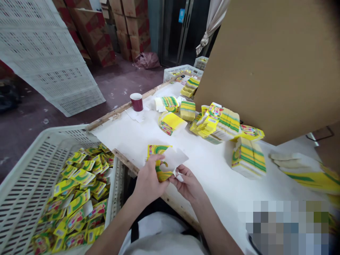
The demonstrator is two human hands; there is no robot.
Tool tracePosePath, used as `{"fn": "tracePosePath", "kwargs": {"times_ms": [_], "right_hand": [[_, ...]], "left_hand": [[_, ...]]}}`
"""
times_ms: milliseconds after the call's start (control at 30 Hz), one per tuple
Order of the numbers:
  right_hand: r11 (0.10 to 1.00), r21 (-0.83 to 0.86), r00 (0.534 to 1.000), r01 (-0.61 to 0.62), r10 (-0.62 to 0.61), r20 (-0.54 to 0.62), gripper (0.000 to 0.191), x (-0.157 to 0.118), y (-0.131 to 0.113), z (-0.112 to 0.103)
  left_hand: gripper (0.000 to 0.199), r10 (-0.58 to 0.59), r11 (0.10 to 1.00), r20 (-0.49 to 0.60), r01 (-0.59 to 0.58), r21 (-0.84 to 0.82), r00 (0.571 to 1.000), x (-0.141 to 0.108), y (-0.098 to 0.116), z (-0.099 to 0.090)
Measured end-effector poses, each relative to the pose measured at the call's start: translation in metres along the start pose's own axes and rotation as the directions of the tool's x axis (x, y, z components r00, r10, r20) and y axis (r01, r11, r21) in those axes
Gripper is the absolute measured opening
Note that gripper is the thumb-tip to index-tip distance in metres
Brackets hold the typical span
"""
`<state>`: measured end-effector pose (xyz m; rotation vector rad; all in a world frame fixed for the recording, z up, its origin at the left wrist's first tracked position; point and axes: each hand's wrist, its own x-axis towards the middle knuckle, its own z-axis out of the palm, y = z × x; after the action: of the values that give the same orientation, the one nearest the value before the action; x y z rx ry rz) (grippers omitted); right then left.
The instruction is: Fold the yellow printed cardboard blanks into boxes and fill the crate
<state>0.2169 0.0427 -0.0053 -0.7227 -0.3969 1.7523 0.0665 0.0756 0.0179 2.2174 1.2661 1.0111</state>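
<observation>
Close to the table's front edge, my left hand (151,177) is closed on a yellow and green printed card box (163,176), partly unfolded, with a white inner flap (175,158) standing up at its right. My right hand (188,184) pinches the lower right side of the same box, where a small white piece of card shows at the fingertips. Another flat yellow and green printed piece (155,148) shows just beyond my left fingers; whether it is part of the same box I cannot tell. What lies under my left fingers is hidden.
A white crate (50,141) of finished-looking yellow packets (82,177) stands at my left. Stacks of flat boxes (223,120) and a maroon cup (136,102) are on the white table (127,138). A large cardboard sheet (265,63) rises at the right.
</observation>
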Motion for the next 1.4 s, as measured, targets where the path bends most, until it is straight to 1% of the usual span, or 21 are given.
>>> {"fn": "tracePosePath", "kwargs": {"times_ms": [67, 133, 200, 267, 300, 367, 433, 500, 567, 600, 667, 733, 800, 867, 933, 1000, 1033, 1100, 1200, 1267, 1400], "right_hand": [[1.000, -0.009, 0.999, 0.013, -0.012, 0.037, 0.036, -0.002, -0.001, 0.000], [0.996, -0.074, 0.997, 0.059, -0.055, 0.058, 0.032, -0.003, -0.006, 0.003], [0.977, -0.173, 0.989, 0.126, -0.110, 0.100, 0.029, -0.003, -0.014, 0.009], [0.927, -0.317, 0.976, 0.200, -0.158, 0.151, 0.029, -0.003, -0.021, 0.016], [0.879, -0.411, 0.969, 0.241, -0.190, 0.161, 0.028, -0.002, -0.024, 0.019], [0.731, -0.608, 0.948, 0.310, -0.282, 0.145, 0.023, 0.000, -0.025, 0.023], [0.602, -0.724, 0.921, 0.336, -0.371, 0.119, 0.015, 0.003, -0.023, 0.023], [0.567, -0.748, 0.911, 0.346, -0.395, 0.122, 0.010, 0.006, -0.019, 0.021], [0.550, -0.749, 0.909, 0.369, -0.381, 0.169, 0.013, 0.005, -0.015, 0.019], [0.519, -0.763, 0.907, 0.385, -0.367, 0.208, 0.019, 0.004, -0.013, 0.018], [0.432, -0.813, 0.912, 0.390, -0.306, 0.274, 0.041, -0.003, -0.009, 0.019], [0.339, -0.866, 0.924, 0.368, -0.240, 0.298, 0.068, -0.011, -0.004, 0.022], [0.260, -0.893, 0.919, 0.367, -0.247, 0.306, 0.078, -0.015, 0.001, 0.023], [0.235, -0.889, 0.897, 0.393, -0.311, 0.315, 0.070, -0.013, 0.002, 0.022], [0.294, -0.870, 0.881, 0.397, -0.390, 0.270, 0.058, -0.008, 0.001, 0.018], [0.365, -0.847, 0.861, 0.386, -0.473, 0.189, 0.052, -0.003, -0.004, 0.013], [0.363, -0.845, 0.845, 0.393, -0.506, 0.176, 0.052, -0.001, -0.005, 0.011], [0.258, -0.865, 0.816, 0.431, -0.520, 0.251, 0.056, 0.001, -0.008, 0.007], [0.039, -0.873, 0.803, 0.486, -0.414, 0.429, 0.056, -0.001, -0.010, 0.003], [-0.027, -0.872, 0.802, 0.489, -0.380, 0.461, 0.047, -0.001, -0.013, 0.000], [-0.086, -0.868, 0.806, 0.489, -0.337, 0.487, 0.032, -0.003, -0.028, -0.004]], "left_hand": [[0.056, -0.035, 0.998, 0.007, 0.036, -0.042, 0.999, 0.001, 0.002, -0.001], [0.055, -0.036, 0.997, 0.026, 0.038, -0.061, 0.999, 0.001, 0.003, -0.001], [0.053, -0.011, 0.998, 0.073, 0.016, -0.061, 0.997, 0.001, 0.003, 0.000], [0.051, 0.019, 0.999, 0.113, -0.015, -0.042, 0.993, 0.000, 0.002, 0.000], [0.049, 0.030, 0.999, 0.121, -0.028, -0.023, 0.992, 0.000, 0.002, 0.001], [0.048, 0.062, 0.998, 0.128, -0.064, 0.014, 0.990, -0.001, 0.002, 0.001], [0.047, 0.101, 0.994, 0.149, -0.106, 0.027, 0.984, -0.002, 0.003, 0.001], [0.046, 0.123, 0.992, 0.179, -0.128, 0.019, 0.976, -0.003, 0.005, 0.001], [0.046, 0.094, 0.995, 0.201, -0.100, 0.021, 0.975, -0.003, 0.005, 0.000], [0.045, 0.059, 0.997, 0.212, -0.066, 0.027, 0.976, -0.002, 0.005, 0.001], [0.047, -0.002, 0.999, 0.251, -0.006, 0.031, 0.968, -0.001, 0.002, 0.002], [0.051, 0.024, 0.999, 0.307, -0.034, 0.027, 0.951, -0.001, -0.003, 0.005], [0.054, 0.089, 0.994, 0.327, -0.105, 0.030, 0.941, -0.001, -0.007, 0.009], [0.058, 0.090, 0.994, 0.278, -0.103, 0.033, 0.956, -0.002, -0.007, 0.012], [0.063, 0.035, 0.998, 0.179, -0.042, 0.040, 0.983, -0.002, -0.004, 0.012], [0.062, -0.003, 0.997, 0.110, -0.005, 0.078, 0.994, -0.001, -0.001, 0.008], [0.058, -0.010, 0.994, 0.094, 0.001, 0.105, 0.996, 0.000, 0.000, 0.005], [0.049, -0.006, 0.991, 0.098, -0.007, 0.132, 0.995, 0.001, 0.001, -0.002], [0.042, 0.037, 0.993, 0.119, -0.051, 0.110, 0.992, 0.002, -0.001, -0.010], [0.040, 0.041, 0.993, 0.130, -0.055, 0.103, 0.991, 0.003, -0.003, -0.013], [0.047, 0.035, 0.997, 0.174, -0.045, 0.056, 0.984, 0.006, -0.006, -0.020]]}}
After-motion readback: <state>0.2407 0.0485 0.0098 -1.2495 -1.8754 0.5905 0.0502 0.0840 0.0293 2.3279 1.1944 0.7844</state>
